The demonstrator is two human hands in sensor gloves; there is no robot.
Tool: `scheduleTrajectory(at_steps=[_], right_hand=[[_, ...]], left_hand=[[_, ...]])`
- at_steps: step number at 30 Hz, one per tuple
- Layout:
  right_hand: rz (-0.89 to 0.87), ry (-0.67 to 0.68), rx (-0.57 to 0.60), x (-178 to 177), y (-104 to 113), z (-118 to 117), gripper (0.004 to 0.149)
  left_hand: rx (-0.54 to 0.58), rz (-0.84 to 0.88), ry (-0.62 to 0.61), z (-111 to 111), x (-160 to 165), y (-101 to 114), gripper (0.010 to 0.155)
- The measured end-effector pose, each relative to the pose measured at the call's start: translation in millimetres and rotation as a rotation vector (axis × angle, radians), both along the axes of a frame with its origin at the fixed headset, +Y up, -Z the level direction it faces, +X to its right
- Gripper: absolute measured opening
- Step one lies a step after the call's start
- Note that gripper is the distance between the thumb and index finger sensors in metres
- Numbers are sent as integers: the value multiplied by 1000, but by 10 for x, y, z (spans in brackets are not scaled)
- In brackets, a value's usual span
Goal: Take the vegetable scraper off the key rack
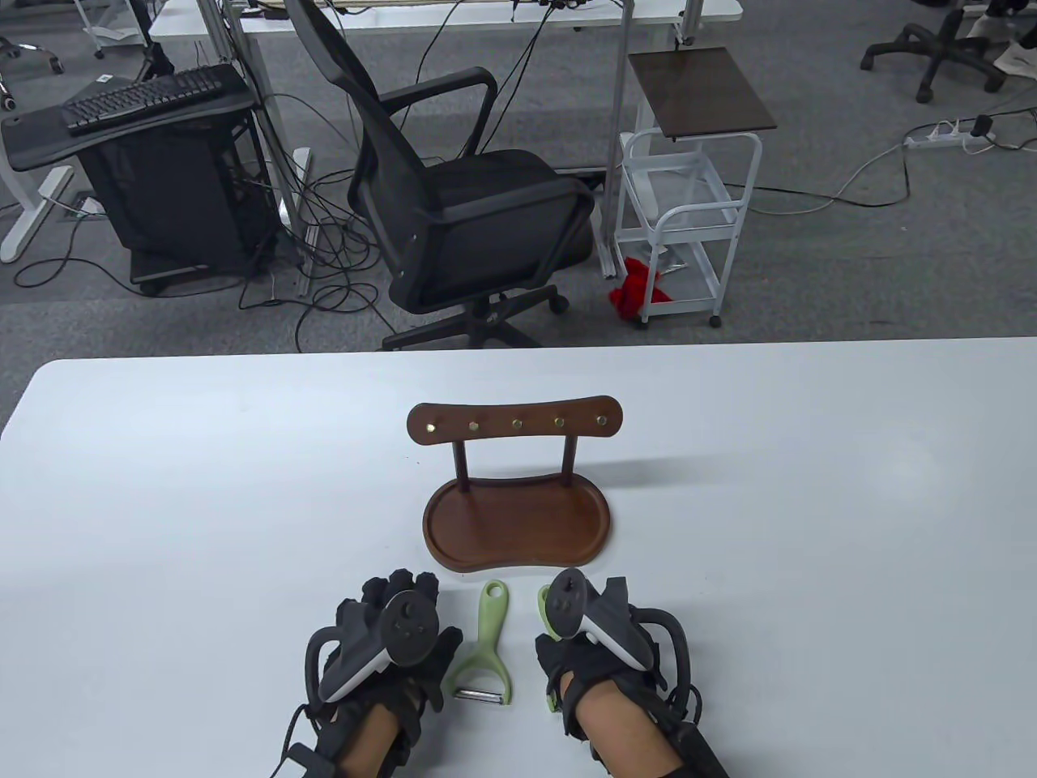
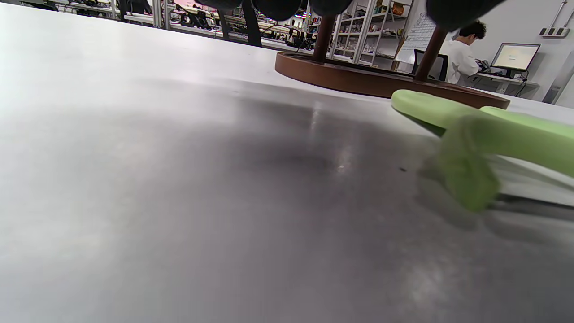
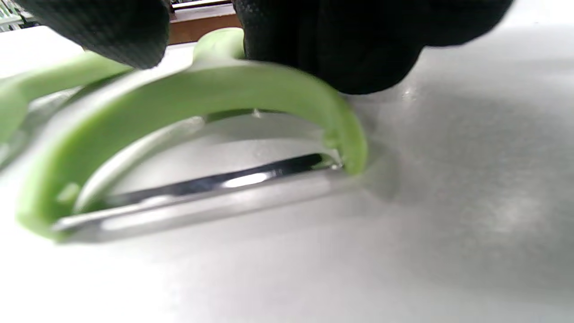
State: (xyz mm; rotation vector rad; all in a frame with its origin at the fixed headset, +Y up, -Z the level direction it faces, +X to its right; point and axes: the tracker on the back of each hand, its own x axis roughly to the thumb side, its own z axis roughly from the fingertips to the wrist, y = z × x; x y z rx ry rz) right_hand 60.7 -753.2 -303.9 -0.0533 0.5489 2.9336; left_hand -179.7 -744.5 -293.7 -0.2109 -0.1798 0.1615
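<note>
Nearest, the right hand (image 1: 595, 640) rests its grip on a green scraper (image 3: 202, 116) lying flat; whether it clenches, I cannot tell. A second scraper (image 1: 484, 644) lies between the hands, handle toward twelve o'clock. The left hand (image 1: 389, 640) is released. Beyond, the key rack (image 1: 515, 486) hangs bare.

The rack (image 1: 516, 423) is dark brown wood with five brass studs, on a white table (image 1: 810, 486). Nearer than the rack lie two pale green scrapers (image 1: 484, 644) (image 1: 546, 609) (blades silver). Both gloves (image 1: 389, 632) (image 1: 599, 648) are black, their trackers grey and black.
</note>
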Motion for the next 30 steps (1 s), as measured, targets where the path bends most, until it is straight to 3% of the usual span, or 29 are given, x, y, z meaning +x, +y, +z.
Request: scheduleTrajectory(at_steps=[7, 11, 13, 18, 21, 23, 30], right_hand=[[-186, 67, 40, 101, 315, 76, 60], [-321, 173, 233, 119, 474, 159, 60], [-302, 202, 299, 175, 519, 226, 62], [-375, 337, 463, 398, 519, 402, 67], [-382, 327, 380, 472, 520, 424, 71], [-371, 331, 423, 478, 518, 408, 71], [-294, 294, 359, 509, 408, 381, 73]], left_hand=[[15, 7, -9, 25, 21, 49, 75], [31, 12, -24, 70, 20, 89, 75], [36, 4, -29, 93, 25, 99, 75], [59, 41, -36, 105, 58, 141, 75], [72, 39, -45, 132, 82, 164, 75], [77, 32, -56, 147, 100, 178, 76], [97, 26, -56, 181, 88, 200, 77]])
